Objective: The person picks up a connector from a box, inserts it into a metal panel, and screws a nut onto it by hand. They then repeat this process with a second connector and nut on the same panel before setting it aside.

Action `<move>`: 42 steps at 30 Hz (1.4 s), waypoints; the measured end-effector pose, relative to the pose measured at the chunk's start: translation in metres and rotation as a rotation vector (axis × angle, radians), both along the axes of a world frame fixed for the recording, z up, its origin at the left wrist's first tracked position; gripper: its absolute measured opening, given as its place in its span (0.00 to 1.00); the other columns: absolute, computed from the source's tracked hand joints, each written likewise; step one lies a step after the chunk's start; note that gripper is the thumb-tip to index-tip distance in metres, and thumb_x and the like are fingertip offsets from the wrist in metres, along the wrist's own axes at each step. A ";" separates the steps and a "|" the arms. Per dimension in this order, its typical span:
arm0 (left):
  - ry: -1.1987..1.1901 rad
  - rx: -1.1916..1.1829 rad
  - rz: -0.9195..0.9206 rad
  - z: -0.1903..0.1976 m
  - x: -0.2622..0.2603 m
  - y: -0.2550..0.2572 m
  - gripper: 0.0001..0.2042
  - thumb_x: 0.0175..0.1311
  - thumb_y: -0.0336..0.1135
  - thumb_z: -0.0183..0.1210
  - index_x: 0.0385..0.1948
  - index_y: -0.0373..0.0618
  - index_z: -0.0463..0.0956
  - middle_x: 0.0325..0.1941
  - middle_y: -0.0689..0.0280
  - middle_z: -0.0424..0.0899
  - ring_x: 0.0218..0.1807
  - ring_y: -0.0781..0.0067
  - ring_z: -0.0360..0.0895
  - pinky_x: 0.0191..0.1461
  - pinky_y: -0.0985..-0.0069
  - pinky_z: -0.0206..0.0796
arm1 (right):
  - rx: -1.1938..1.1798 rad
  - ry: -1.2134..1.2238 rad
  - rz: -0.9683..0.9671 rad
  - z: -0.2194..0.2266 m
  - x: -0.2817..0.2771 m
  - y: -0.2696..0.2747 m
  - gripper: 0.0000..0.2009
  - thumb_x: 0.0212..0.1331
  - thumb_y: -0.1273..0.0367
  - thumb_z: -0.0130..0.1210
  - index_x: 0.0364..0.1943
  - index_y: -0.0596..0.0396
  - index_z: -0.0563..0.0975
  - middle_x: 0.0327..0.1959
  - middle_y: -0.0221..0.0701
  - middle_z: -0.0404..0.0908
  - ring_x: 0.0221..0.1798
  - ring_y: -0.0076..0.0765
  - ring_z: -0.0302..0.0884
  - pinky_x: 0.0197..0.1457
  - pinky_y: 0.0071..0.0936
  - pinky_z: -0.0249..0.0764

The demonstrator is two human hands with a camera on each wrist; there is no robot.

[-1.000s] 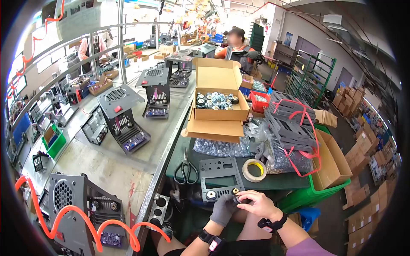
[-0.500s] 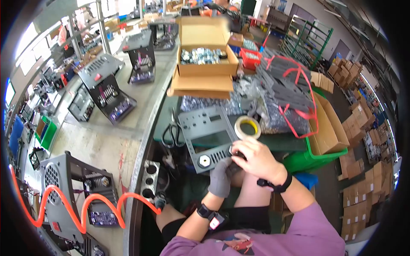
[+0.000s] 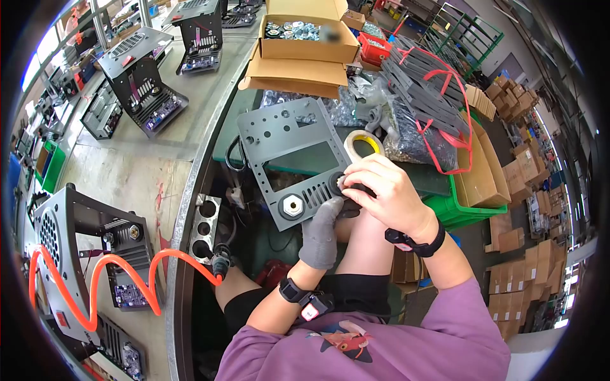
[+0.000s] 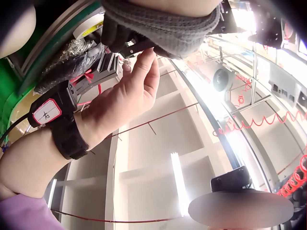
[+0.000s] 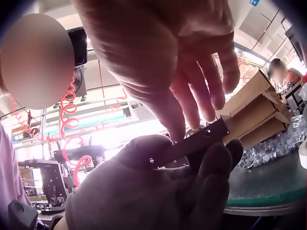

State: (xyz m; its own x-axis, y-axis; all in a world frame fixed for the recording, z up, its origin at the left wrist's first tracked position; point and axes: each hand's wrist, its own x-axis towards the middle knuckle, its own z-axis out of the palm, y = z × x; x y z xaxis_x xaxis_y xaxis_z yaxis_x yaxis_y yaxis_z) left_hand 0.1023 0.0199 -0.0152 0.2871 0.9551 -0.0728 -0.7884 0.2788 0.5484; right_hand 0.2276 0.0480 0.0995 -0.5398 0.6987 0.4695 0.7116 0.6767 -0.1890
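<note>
A dark grey metal panel (image 3: 273, 143) with a large rectangular cutout and slots is tilted over the green table edge. My gloved left hand (image 3: 319, 238) grips its near right edge; in the right wrist view the gloved fingers (image 5: 216, 167) wrap that edge from below. At the panel's near right corner, my bare right hand (image 3: 393, 198) pinches a small round fitting (image 3: 337, 184) with a dark ring, partly hidden by the fingertips. A silver hex nut (image 3: 293, 206) on a black round base sits at the panel's near left corner.
A tape roll (image 3: 351, 143) and scissors handles (image 3: 236, 154) lie by the panel. Behind are an open carton (image 3: 305, 51) of metal parts and a stack of grey panels (image 3: 422, 82) with red strap. Assembled units (image 3: 143, 82) stand on the left bench; an orange coiled hose (image 3: 133, 263) crosses it.
The panel, flat on the table a second ago, is now lifted and tilted toward me, its near edge in my left hand. My right hand stays at its corner. The head view has tipped downward.
</note>
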 end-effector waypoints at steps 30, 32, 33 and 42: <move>0.210 0.137 0.127 0.033 -0.005 -0.013 0.16 0.64 0.32 0.45 0.51 0.35 0.70 0.45 0.58 0.80 0.43 0.68 0.80 0.48 0.72 0.72 | -0.003 -0.303 -0.274 0.015 -0.016 -0.003 0.12 0.49 0.62 0.63 0.27 0.55 0.76 0.26 0.33 0.74 0.31 0.40 0.75 0.32 0.32 0.73; 0.181 0.139 0.133 0.036 -0.006 -0.012 0.17 0.63 0.31 0.46 0.52 0.36 0.70 0.45 0.58 0.81 0.42 0.68 0.80 0.46 0.73 0.72 | 0.201 -0.149 -0.324 0.011 -0.017 0.001 0.07 0.48 0.69 0.61 0.28 0.55 0.76 0.26 0.32 0.73 0.31 0.39 0.74 0.29 0.32 0.73; 0.139 0.104 0.122 0.037 -0.007 -0.011 0.15 0.63 0.30 0.46 0.50 0.35 0.71 0.44 0.59 0.80 0.42 0.71 0.80 0.47 0.75 0.71 | 0.206 -0.146 -0.326 0.010 -0.015 0.000 0.07 0.48 0.69 0.61 0.28 0.55 0.76 0.26 0.32 0.73 0.31 0.39 0.74 0.29 0.32 0.73; 0.150 -0.003 0.072 0.039 -0.007 -0.006 0.15 0.63 0.30 0.46 0.50 0.35 0.70 0.44 0.59 0.81 0.41 0.71 0.80 0.46 0.76 0.73 | 0.022 0.091 -0.141 0.000 0.001 -0.018 0.18 0.36 0.78 0.52 0.39 0.57 0.79 0.35 0.35 0.73 0.33 0.40 0.75 0.32 0.32 0.74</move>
State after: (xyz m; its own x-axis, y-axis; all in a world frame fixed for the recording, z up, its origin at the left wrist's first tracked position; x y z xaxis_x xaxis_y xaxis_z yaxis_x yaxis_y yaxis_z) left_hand 0.0950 0.0142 0.0237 0.2040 0.9725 -0.1127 -0.7154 0.2267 0.6609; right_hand 0.2285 0.0298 0.0992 -0.3919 0.7534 0.5280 0.7805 0.5761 -0.2428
